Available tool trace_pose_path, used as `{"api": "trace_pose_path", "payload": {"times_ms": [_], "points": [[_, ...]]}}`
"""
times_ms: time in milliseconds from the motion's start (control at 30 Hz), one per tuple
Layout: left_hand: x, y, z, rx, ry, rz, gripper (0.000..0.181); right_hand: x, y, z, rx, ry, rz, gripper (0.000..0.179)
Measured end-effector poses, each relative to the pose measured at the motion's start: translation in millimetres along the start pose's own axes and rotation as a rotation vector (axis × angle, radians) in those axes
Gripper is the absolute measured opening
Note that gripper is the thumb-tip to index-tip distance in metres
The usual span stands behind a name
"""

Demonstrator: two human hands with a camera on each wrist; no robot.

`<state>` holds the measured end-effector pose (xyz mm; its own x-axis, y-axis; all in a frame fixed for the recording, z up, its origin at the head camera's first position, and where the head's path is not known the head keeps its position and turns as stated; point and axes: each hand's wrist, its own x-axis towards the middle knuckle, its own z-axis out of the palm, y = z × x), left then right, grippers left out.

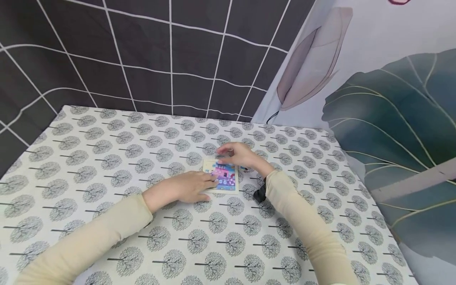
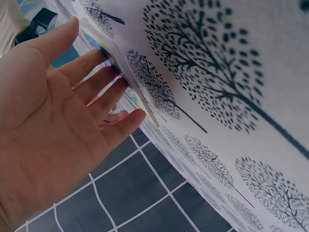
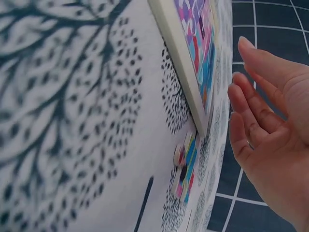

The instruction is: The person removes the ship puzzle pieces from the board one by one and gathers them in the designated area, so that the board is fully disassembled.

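Observation:
A small jigsaw puzzle (image 1: 225, 183) with a pink, purple and blue picture in a cream frame lies flat on the table. My left hand (image 1: 189, 187) lies over its left side, and the extended fingers touch the picture. In the left wrist view the same hand (image 2: 63, 106) shows a bare palm. My right hand (image 1: 240, 153) is over the frame's far right corner. In the right wrist view its loosely bent fingers (image 3: 253, 104) hold nothing and stand apart from the frame. Beside the frame's right edge sit a few colourful puzzle pieces (image 3: 186, 169), partly hidden from the head view.
A white cloth with grey tree prints (image 1: 171, 261) covers the table. Dark fabric with a white grid (image 1: 142, 47) hangs behind the far edge, and a leaf-patterned curtain (image 1: 384, 118) hangs on the right. A black strap (image 1: 261, 194) is at my right wrist.

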<state>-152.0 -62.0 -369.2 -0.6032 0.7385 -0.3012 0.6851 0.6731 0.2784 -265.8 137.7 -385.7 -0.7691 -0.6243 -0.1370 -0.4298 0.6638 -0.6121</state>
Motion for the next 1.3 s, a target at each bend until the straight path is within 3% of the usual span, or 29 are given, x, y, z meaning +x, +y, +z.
{"api": "trace_pose_path", "payload": {"times_ms": [300, 467, 733, 967, 1300], "points": [[1.8, 4.9, -4.7, -0.011, 0.000, -0.027, 0.055, 9.3, -1.1, 6.4, 0.054, -0.103, -0.058, 0.033], [8.8, 7.8, -5.6, 0.011, 0.041, -0.026, 0.052, 8.9, 1.4, 8.0, -0.013, -0.098, -0.100, 0.027], [13.4, 24.7, 2.9, 0.162, 0.049, -0.078, 0.067, 7.3, -6.6, 8.7, -0.159, -0.100, -0.154, 0.022], [23.2, 28.1, 6.6, 0.169, 0.076, -0.056, 0.063, 6.6, -8.7, 8.1, -0.174, -0.118, -0.162, 0.017], [37.8, 28.1, -1.6, 0.112, 0.040, -0.123, 0.064, 10.3, -11.5, 4.4, -0.175, -0.171, -0.128, 0.014]]}}
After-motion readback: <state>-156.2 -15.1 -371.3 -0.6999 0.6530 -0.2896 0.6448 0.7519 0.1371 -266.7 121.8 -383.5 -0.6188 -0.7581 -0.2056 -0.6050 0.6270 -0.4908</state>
